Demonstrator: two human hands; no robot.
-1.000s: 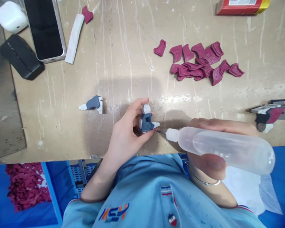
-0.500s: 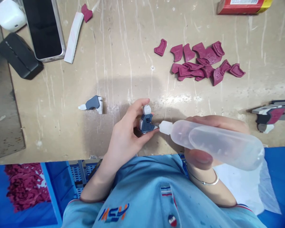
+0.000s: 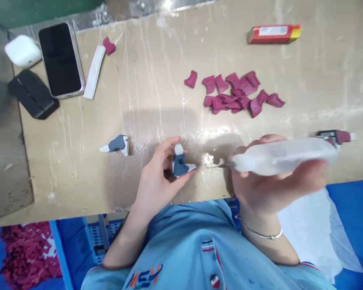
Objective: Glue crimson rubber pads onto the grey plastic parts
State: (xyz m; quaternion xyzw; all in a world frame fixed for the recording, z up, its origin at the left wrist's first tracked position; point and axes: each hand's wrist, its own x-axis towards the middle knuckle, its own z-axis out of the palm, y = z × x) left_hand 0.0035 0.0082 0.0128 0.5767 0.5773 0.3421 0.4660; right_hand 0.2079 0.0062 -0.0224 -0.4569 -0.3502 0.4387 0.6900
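My left hand [image 3: 157, 181] pinches a small dark blue and white plastic part [image 3: 179, 164] between thumb and fingers, just above the table. In my right hand [image 3: 269, 189] is a translucent squeeze bottle [image 3: 290, 156] with a thin nozzle, lying nearly level and blurred by motion. The nozzle points left toward the part, with a gap between them. A similar blue and white part [image 3: 117, 143] lies on the table to the left. Beyond my hands is a loose pile of maroon plastic pieces [image 3: 230, 100].
A phone [image 3: 61, 60], a white case [image 3: 23, 51], a black case [image 3: 33, 94] and a white strip [image 3: 94, 72] lie at the left. A red and yellow box [image 3: 274, 34] sits at the back. Assembled parts [image 3: 335, 136] lie right. Below left, a blue bin [image 3: 74, 249] stands beside maroon pieces.
My right hand has drawn the bottle back to the right, so its nozzle is now away from the blue and white part. My left hand keeps its hold. The camera view has shifted.
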